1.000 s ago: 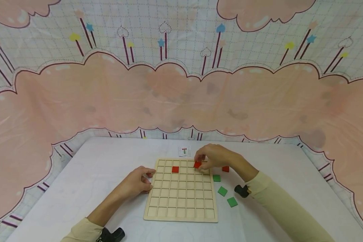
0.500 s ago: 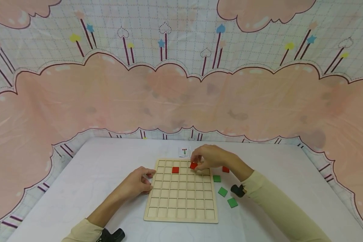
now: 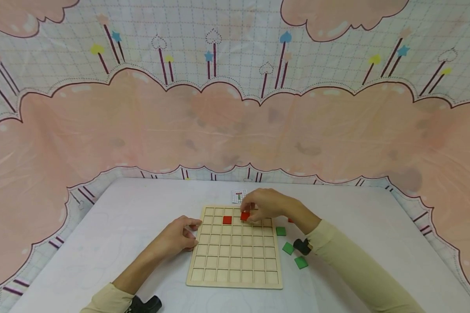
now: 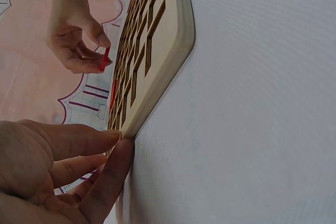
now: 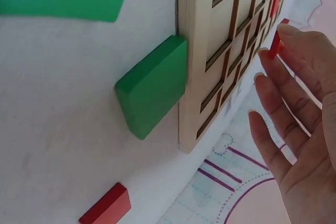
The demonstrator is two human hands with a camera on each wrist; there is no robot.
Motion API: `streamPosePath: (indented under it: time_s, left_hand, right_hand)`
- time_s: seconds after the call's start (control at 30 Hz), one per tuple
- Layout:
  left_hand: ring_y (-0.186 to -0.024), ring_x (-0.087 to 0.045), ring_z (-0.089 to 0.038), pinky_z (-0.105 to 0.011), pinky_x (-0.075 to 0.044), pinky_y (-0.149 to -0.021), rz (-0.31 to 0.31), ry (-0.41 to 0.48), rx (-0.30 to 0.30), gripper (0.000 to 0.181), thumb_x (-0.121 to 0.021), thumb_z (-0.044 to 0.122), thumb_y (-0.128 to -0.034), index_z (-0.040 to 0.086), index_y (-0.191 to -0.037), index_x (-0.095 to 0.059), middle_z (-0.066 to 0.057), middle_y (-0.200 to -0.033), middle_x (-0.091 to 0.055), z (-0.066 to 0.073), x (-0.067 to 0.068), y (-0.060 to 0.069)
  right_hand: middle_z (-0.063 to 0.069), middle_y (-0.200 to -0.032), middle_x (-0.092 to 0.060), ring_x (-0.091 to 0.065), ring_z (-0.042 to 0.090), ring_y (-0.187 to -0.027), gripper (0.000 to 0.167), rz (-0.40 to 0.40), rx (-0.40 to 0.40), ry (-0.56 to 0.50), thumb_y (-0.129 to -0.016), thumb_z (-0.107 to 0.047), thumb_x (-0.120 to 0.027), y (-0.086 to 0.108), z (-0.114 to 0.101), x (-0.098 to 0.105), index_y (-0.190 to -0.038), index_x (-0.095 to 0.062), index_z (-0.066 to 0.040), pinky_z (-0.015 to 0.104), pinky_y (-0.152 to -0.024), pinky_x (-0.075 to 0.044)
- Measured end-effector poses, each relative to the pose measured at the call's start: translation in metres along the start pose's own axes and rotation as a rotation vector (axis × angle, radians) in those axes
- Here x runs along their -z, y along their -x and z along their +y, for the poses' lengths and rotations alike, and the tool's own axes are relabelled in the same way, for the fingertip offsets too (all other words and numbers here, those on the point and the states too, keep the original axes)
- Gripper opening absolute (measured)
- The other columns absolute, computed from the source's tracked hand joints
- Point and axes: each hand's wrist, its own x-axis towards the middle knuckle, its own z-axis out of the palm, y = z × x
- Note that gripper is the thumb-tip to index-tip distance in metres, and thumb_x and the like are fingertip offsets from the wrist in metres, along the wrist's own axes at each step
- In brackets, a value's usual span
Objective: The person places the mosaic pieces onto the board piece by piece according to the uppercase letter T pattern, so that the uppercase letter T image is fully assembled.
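My right hand (image 3: 269,203) pinches a red square tile (image 3: 244,216) between thumb and finger, held tilted just above the far rows of a wooden grid board (image 3: 235,285). In the right wrist view the pinched tile (image 5: 277,39) stands on edge, apart from the board, the other fingers spread. A second red tile (image 3: 227,220) lies in a cell of the second row from the far edge. My left hand (image 3: 175,234) rests against the board's left edge, thumb and finger touching it at separate spots, as the left wrist view shows with the fingertips (image 4: 125,148) on the rim.
Right of the board lie green tiles (image 3: 300,262), one close to its edge. Another red tile (image 3: 290,220) is partly hidden behind my right wrist. A small printed card (image 3: 238,196) with a red and green pattern lies beyond the far edge. A patterned cloth (image 3: 235,130) hangs behind.
My right hand has moved left over the board with the pinched red tile, nearer the tile in the grid. The left hand and board stay where they were.
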Motion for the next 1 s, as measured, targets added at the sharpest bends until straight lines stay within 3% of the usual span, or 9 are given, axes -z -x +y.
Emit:
streamPosePath:
  time_s: [0.27,1.0]
  left_hand:
    - [-0.082,-0.057,-0.019,-0.028,-0.060,-0.062,-0.013,0.006,-0.030,0.056,-0.071,-0.017,-0.0786,-0.014,-0.133,-0.057,-0.018,-0.112,-0.055,0.000,0.001,0.001]
    - [-0.082,-0.056,-0.019,-0.029,-0.060,-0.063,0.027,-0.034,0.028,0.058,-0.072,-0.017,-0.0781,-0.010,-0.134,-0.059,-0.014,-0.111,-0.055,0.004,-0.001,0.002]
  right_hand:
    - [-0.017,-0.100,-0.067,-0.061,0.006,-0.094,0.024,-0.002,0.014,-0.013,-0.089,-0.028,-0.079,-0.006,-0.004,-0.003,-0.113,-0.075,-0.024,0.027,-0.080,-0.052]
    - [-0.016,-0.099,-0.063,-0.058,0.004,-0.091,0.023,-0.019,0.045,0.070,-0.090,-0.031,-0.077,-0.020,-0.010,-0.010,-0.112,-0.074,-0.026,0.023,-0.075,-0.051]
